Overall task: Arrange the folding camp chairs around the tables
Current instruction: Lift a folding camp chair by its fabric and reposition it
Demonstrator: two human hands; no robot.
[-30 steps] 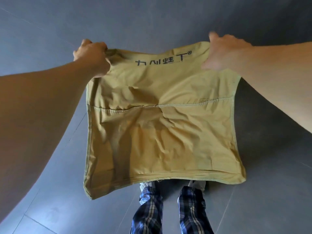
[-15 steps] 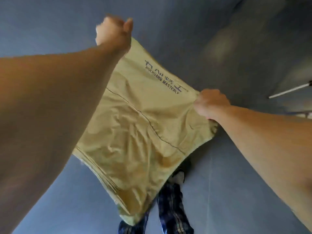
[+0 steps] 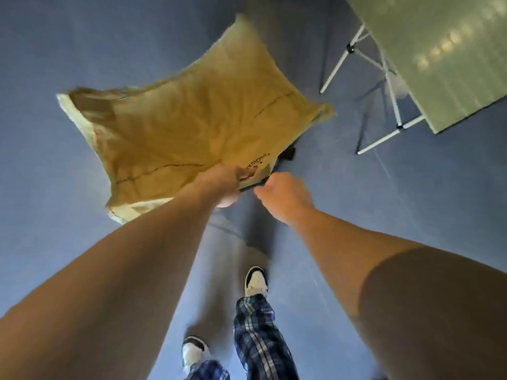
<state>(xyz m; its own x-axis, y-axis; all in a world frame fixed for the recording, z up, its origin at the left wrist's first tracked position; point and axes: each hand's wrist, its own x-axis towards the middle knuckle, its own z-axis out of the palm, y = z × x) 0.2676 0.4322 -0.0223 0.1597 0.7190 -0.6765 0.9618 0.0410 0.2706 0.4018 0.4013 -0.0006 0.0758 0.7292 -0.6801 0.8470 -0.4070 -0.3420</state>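
Observation:
A tan fabric camp chair seat with dark printed lettering hangs spread out over the floor in front of me. My left hand grips its near edge by the lettering. My right hand is beside that edge, fingers curled, apart from the fabric and holding nothing. A small black part shows just under the fabric's near right edge. A folding table with a pale green top and white legs stands at the upper right.
Grey-blue floor lies all around. My feet in white shoes and plaid trousers are at the bottom centre. The table's white legs reach out toward the fabric's right corner.
The fabric has swung round and now spreads away from me. My right hand has let go of it. The view has turned and the table has come into sight.

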